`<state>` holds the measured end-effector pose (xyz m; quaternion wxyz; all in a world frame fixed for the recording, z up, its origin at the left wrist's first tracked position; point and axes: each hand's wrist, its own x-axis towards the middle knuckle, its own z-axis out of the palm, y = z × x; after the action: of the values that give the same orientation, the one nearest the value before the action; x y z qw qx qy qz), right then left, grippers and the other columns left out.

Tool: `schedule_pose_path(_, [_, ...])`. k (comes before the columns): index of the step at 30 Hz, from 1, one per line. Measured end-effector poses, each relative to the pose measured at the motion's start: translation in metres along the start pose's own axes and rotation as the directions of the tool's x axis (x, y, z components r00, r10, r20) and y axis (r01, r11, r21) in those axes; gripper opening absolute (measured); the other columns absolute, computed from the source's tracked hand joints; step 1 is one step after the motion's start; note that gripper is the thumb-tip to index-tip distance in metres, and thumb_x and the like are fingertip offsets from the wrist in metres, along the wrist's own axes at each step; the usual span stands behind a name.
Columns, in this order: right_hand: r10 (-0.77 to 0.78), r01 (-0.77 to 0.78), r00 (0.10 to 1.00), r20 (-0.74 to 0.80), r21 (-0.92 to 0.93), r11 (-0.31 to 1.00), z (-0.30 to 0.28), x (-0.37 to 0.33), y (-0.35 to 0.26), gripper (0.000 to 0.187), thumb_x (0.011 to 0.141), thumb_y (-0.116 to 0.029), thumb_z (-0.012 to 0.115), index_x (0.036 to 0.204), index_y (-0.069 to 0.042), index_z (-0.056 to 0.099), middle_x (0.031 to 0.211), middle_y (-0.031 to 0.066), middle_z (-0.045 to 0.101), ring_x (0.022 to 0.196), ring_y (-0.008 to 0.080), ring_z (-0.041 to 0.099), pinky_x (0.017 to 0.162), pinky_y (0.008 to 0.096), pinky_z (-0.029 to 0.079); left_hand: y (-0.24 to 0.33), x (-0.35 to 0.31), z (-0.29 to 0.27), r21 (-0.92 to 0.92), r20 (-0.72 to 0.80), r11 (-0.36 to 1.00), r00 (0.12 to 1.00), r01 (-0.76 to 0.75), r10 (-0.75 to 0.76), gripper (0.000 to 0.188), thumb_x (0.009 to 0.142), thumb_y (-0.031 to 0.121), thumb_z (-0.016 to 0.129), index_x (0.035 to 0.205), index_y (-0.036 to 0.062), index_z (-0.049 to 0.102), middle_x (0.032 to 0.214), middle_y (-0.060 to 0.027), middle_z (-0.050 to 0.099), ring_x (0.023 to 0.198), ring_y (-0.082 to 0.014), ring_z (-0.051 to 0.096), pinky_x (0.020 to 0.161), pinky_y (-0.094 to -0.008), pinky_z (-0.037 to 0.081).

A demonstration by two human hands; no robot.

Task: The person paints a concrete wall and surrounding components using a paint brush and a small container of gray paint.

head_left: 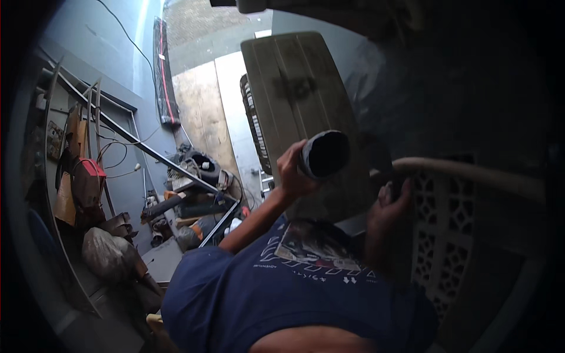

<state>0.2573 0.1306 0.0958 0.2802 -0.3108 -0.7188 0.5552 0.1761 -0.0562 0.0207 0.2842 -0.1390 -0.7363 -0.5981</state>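
My left hand (pixel 292 172) is wrapped round the side of a short, wide cylinder (pixel 305 160) with a dark open mouth and a pale, worn rim. Whether it is a can or a piece of pipe I cannot tell. The cylinder is held above a large brownish-grey plastic crate or case (pixel 300 76) with ridges along its top. My right hand (pixel 391 206) is in shadow to the right, its fingers curled. Something dark seems to be at its fingertips, too dim to name. Just beyond it runs a curved pale hose or rail (pixel 465 169).
A white lattice panel (pixel 432 217) stands at the right. At the left, a metal frame (pixel 147 152) slants across piled tools and scrap, with a filled plastic bag (pixel 109 250) near it. A long black roll (pixel 165 76) leans by the blue-grey wall (pixel 106 35).
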Motion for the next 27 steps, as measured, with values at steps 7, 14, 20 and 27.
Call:
schedule_pose_path(7, [0.187,-0.157,0.982,-0.002,0.540,0.827,0.011,-0.001,-0.044,0.021,0.094,-0.019,0.058,0.078,-0.008,0.049,0.058,-0.0007,0.041,0.045,0.0066,0.032,0.046,0.0221,0.025,0.000,-0.010,0.007,0.023,0.048,1.000,0.999,-0.012,0.010,0.067,0.058,0.025,0.088,0.113,0.0006,0.057,0.098,-0.0162,0.067,0.087,-0.0291,0.069,0.078,-0.0365,0.055])
schedule_pose_path(14, [0.111,-0.096,0.994,-0.001,0.482,0.871,0.010,0.006,-0.058,0.030,0.092,-0.019,0.060,0.065,-0.010,0.050,0.059,-0.0008,0.045,0.048,0.0066,0.036,0.047,0.0234,0.027,-0.006,-0.021,0.014,-0.023,0.075,1.000,0.997,0.007,-0.005,0.067,0.057,0.017,0.087,0.115,0.0001,0.057,0.102,-0.0176,0.067,0.092,-0.0312,0.069,0.080,-0.0375,0.054])
schedule_pose_path(20, [0.007,0.037,0.993,-0.119,0.365,0.930,0.015,0.007,-0.043,0.031,0.087,-0.021,0.070,0.064,-0.011,0.053,0.061,-0.0053,0.049,0.054,0.0021,0.043,0.046,0.0218,0.029,-0.020,-0.029,0.018,0.001,0.093,0.999,0.995,-0.046,0.046,0.080,0.058,0.023,0.090,0.123,0.0018,0.049,0.107,-0.0166,0.065,0.094,-0.0279,0.068,0.083,-0.0372,0.054])
schedule_pose_path(27, [-0.006,-0.081,0.990,0.139,0.610,0.788,0.020,0.000,-0.047,0.028,0.088,-0.016,0.070,0.065,-0.008,0.055,0.060,-0.0049,0.051,0.051,0.0014,0.042,0.046,0.0207,0.032,-0.014,-0.032,0.014,0.183,0.144,0.982,0.989,-0.042,0.015,0.086,0.056,0.029,0.094,0.122,-0.0004,0.047,0.101,-0.0147,0.065,0.088,-0.0273,0.067,0.077,-0.0364,0.054])
